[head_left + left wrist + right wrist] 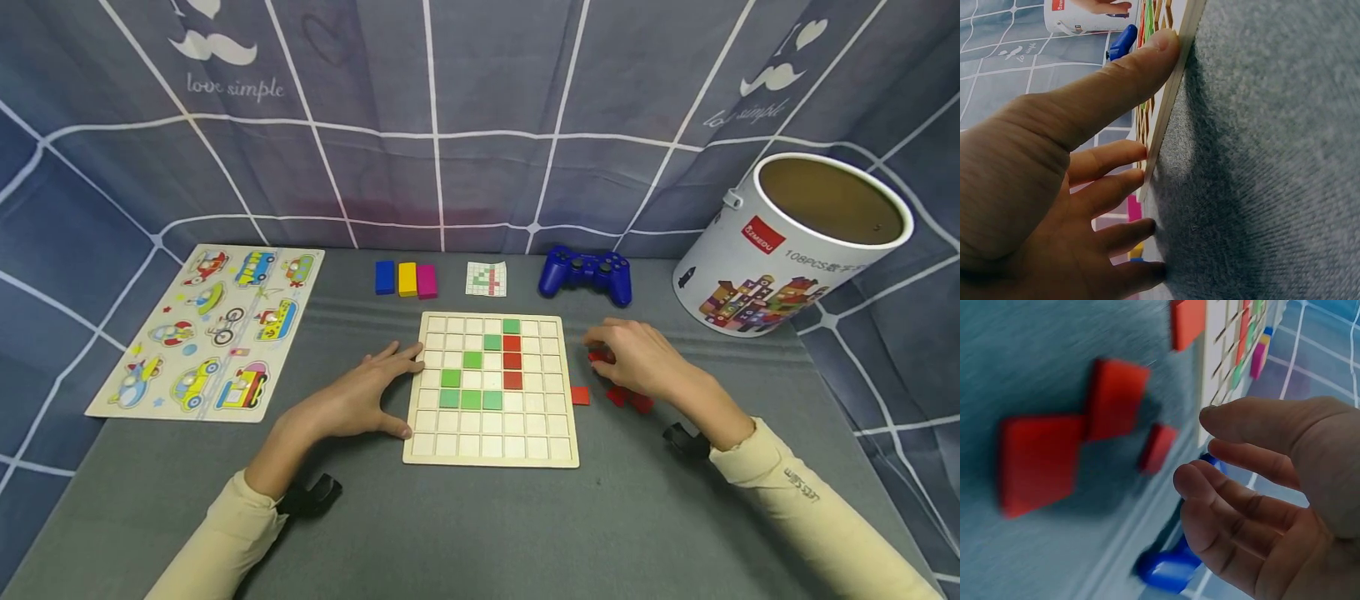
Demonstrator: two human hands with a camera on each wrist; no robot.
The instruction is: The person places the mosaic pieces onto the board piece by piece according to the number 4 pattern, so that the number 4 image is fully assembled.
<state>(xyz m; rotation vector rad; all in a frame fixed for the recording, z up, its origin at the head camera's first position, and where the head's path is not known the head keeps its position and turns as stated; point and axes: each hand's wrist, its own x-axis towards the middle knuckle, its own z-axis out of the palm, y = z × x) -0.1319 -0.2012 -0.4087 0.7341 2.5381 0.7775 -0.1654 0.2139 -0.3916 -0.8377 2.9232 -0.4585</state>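
A square wooden grid board (491, 423) lies mid-table, with several green tiles (471, 399) and a column of three red tiles (512, 361) in its cells. Against its left edge rests my left hand (367, 390), fingers spread and thumb on the near part of the edge. My right hand (637, 354) hovers right of the board above loose red tiles (1116, 399). In the right wrist view its thumb and loosely bent fingers stand apart with nothing between them. One loose red tile (581, 396) lies beside the board's right edge.
Behind the board are blue, yellow and magenta blocks (407, 279), a small pattern card (486, 279) and a blue game controller (585, 273). A vehicle picture board (161, 304) lies at left. A white bucket (750, 283) stands at the back right.
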